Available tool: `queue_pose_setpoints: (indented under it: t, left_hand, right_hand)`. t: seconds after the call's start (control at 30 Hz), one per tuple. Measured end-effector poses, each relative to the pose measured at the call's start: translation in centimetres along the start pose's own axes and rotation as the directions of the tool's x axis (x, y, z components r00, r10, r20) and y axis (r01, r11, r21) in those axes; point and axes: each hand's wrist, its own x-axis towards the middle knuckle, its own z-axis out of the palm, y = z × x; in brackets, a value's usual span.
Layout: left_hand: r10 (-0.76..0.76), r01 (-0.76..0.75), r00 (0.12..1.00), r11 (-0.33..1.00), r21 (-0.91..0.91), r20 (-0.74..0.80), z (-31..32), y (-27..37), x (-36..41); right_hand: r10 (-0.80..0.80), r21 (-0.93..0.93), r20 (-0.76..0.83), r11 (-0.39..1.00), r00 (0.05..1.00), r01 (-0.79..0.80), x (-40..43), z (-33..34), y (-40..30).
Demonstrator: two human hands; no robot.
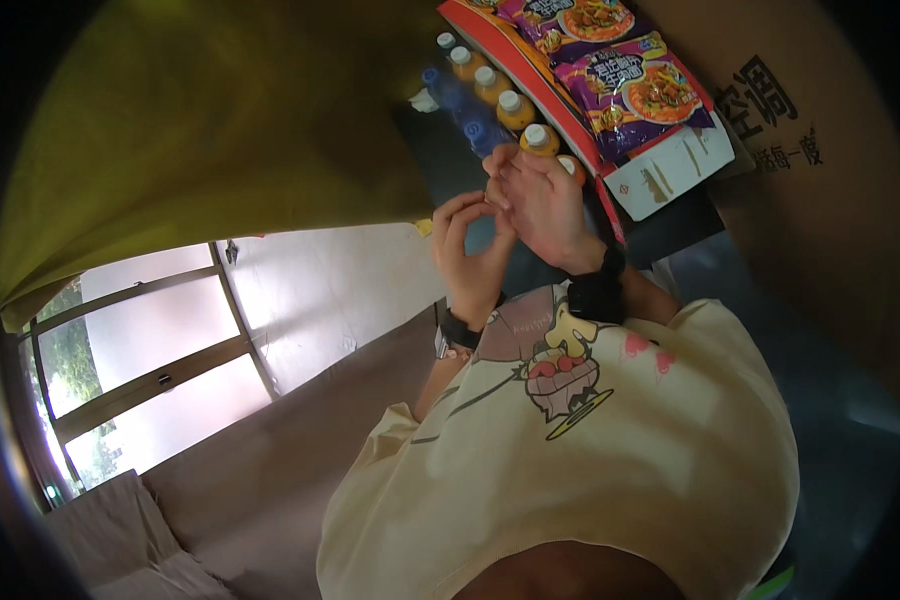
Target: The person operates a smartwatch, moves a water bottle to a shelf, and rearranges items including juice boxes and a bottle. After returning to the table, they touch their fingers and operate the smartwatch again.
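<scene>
My left hand [474,251] and my right hand [544,206] are raised together before my chest, their fingertips meeting. The left thumb and forefinger are pinched together against the fingers of the right hand. Whether something small sits between them cannot be told. My right palm is turned up to view with the fingers curled, and nothing shows in it. Just beyond the right hand are an orange drink bottle with a white cap [538,139] and blue-capped bottles [480,135]. Dark bands circle both wrists.
A red open carton [630,176] holds purple instant-noodle packs [637,94]. Beside it runs a row of orange bottles [514,109]. A large printed cardboard box [832,202] stands at right. Yellow-green cloth [232,135] hangs at upper left, above a window [150,352]. A white crumpled scrap [423,100] lies near the bottles.
</scene>
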Motion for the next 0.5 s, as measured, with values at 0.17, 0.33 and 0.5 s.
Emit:
queue_pose_setpoints:
  t: [0.17, 0.33, 0.5]
  left_hand:
    - [-0.067, 0.068, 0.998, 0.996, -0.049, 0.019, 0.2, -0.3, 0.1]
    - [-0.101, 0.101, 0.995, 0.994, -0.046, -0.003, 0.1, -1.1, -0.2]
    - [-0.110, 0.110, 0.994, 0.994, -0.014, 0.005, 0.0, -1.3, -0.5]
  right_hand:
    - [-0.013, -0.007, 0.008, 1.000, 1.000, 0.013, 0.3, -0.2, 0.0]
    - [-0.042, -0.018, 0.013, 0.999, 0.999, 0.042, 0.1, 0.4, 0.8]
    - [0.005, -0.044, -0.002, 0.999, 1.000, -0.005, 0.2, -0.4, 1.0]
